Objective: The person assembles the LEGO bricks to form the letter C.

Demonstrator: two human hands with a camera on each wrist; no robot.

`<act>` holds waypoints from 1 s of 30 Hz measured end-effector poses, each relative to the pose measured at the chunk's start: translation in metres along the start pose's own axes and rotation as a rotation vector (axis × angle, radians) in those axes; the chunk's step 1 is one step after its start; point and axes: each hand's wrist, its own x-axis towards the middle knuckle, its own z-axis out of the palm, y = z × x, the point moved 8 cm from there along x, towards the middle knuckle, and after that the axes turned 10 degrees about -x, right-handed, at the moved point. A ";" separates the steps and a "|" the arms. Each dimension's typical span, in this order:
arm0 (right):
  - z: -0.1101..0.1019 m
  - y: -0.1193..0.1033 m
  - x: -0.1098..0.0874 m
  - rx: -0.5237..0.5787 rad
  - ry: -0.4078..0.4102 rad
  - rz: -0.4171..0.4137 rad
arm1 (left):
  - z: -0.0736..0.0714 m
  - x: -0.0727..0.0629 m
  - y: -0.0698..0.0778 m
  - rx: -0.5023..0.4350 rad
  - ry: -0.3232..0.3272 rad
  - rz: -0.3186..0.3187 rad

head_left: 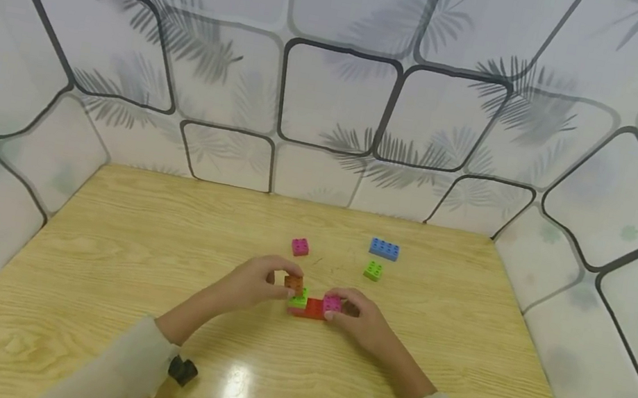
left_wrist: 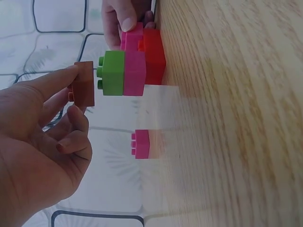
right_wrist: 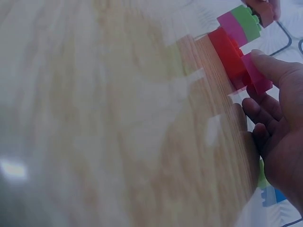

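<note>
My left hand [head_left: 251, 283] pinches an orange-brown toy brick [left_wrist: 84, 84] between thumb and fingers. A small gap parts that brick from the studs of a green brick [left_wrist: 113, 73] in the left wrist view. Under the green one is a pink brick [left_wrist: 135, 73], at the left end of a long red brick [left_wrist: 154, 56] lying on the table. At the red brick's right end, my right hand [head_left: 368, 323] holds another pink brick [right_wrist: 257, 73] with thumb and fingers; whether it is fully pressed down, I cannot tell.
Behind the hands lie a loose pink brick [head_left: 300, 247], a blue brick [head_left: 384, 249] and a small green brick [head_left: 373, 271]. The wooden table [head_left: 164, 215] meets a patterned wall covering [head_left: 236, 86] at the back and sides.
</note>
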 end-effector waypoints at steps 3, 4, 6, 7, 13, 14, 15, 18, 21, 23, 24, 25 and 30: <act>0.001 0.001 0.000 0.011 0.000 0.002 | 0.004 0.001 -0.001 0.007 -0.021 -0.003; 0.001 0.002 0.001 0.014 0.000 0.003 | 0.006 0.002 -0.001 0.008 -0.027 -0.001; 0.001 0.003 0.001 0.016 0.002 0.006 | 0.007 0.002 -0.001 0.011 -0.034 0.001; 0.001 0.003 0.001 0.016 0.002 0.007 | 0.008 0.003 -0.001 0.012 -0.035 0.002; 0.000 0.000 0.001 0.009 0.000 0.023 | 0.010 0.003 0.001 0.010 -0.038 -0.005; -0.001 -0.003 0.000 0.012 -0.003 0.024 | 0.010 0.003 0.001 0.008 -0.039 -0.007; -0.002 -0.008 -0.001 0.017 -0.005 0.023 | 0.010 0.003 0.001 0.007 -0.039 -0.008; -0.006 -0.020 -0.005 0.027 -0.017 0.028 | 0.011 0.004 0.001 -0.003 -0.045 -0.009; -0.010 -0.030 -0.009 0.027 -0.015 0.006 | 0.012 0.004 0.000 -0.008 -0.050 -0.011; -0.011 -0.031 -0.010 0.030 -0.015 0.000 | 0.012 0.005 0.000 -0.004 -0.048 -0.016; -0.010 -0.030 -0.010 0.032 -0.016 -0.004 | 0.012 0.005 0.000 -0.002 -0.046 -0.019; -0.009 -0.025 -0.008 0.028 -0.018 -0.006 | 0.012 0.005 0.000 0.001 -0.043 -0.022; -0.001 0.000 0.002 0.021 -0.020 0.004 | 0.011 0.005 0.001 0.024 -0.024 -0.027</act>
